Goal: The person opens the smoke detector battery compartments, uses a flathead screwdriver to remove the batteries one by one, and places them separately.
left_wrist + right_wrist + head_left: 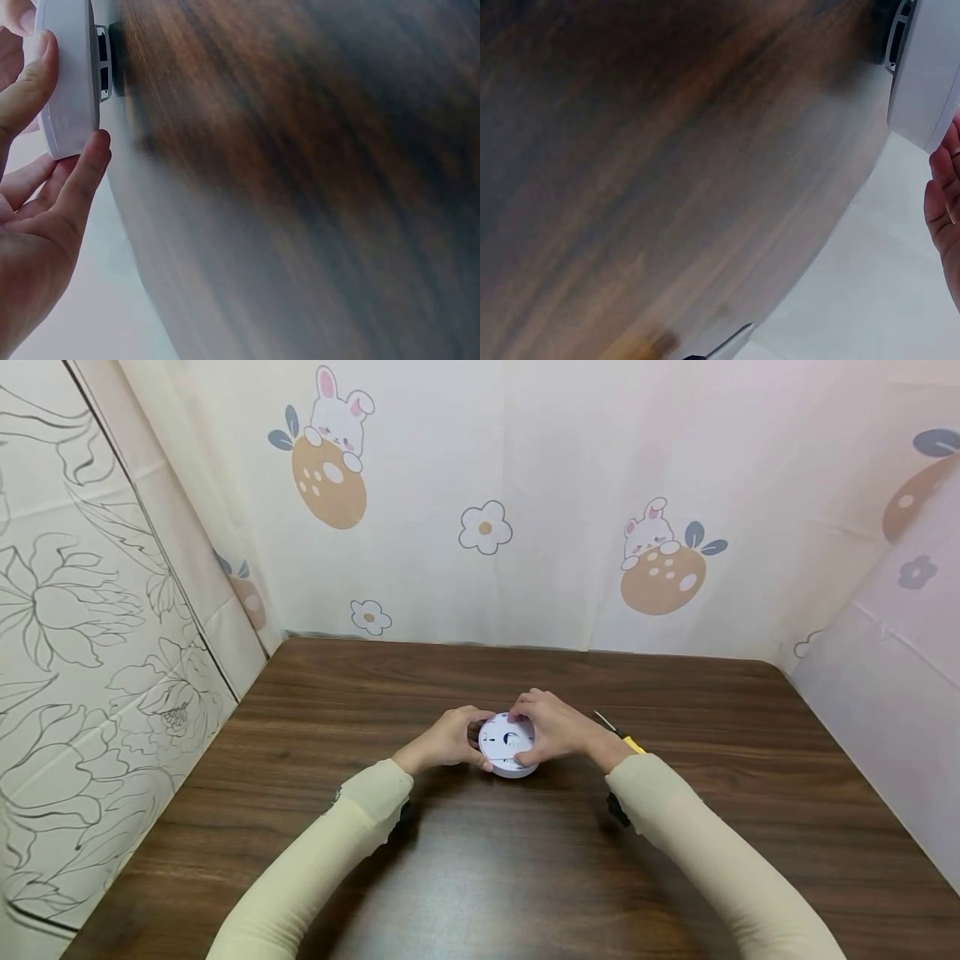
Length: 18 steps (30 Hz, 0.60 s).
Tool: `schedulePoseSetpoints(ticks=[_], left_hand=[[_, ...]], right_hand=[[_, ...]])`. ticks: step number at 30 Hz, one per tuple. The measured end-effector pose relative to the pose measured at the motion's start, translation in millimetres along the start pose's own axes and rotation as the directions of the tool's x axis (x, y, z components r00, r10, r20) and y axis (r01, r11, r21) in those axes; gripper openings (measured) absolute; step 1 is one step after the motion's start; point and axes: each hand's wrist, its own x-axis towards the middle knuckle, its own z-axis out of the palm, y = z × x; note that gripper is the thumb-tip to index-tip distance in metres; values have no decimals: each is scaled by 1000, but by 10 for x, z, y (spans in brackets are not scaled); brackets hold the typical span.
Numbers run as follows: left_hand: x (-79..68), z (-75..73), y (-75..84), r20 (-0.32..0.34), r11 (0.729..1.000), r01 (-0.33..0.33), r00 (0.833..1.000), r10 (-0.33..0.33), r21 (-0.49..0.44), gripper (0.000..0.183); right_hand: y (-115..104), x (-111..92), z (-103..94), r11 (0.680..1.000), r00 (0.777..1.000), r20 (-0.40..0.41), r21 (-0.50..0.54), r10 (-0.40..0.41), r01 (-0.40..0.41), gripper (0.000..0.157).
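The left hand has its fingers bent around the left edge of a round white disc. The disc is between both hands, over the brown counter, with its flat face up and slots facing down. The right hand grips its right side with bent fingers. Farther right, a yellow-handled tool lies near the right wrist.

Brown table, rabbit-print curtain — floral panel, yellow-handled tool
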Motion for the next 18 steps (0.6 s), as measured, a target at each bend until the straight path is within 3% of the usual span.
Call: schedulePoseSetpoints(ticks=[10,18], left_hand=[[4,7,-16,-6,1000,7,1000,-8,-15,80],[-1,1,-14,13,1000,19,1000,-19,-22,80]], right_hand=[[-32,54,-14,998,999,48,-56,-21,24,59],[-42,62,-52,1000,995,99,-20,-2,4,57]])
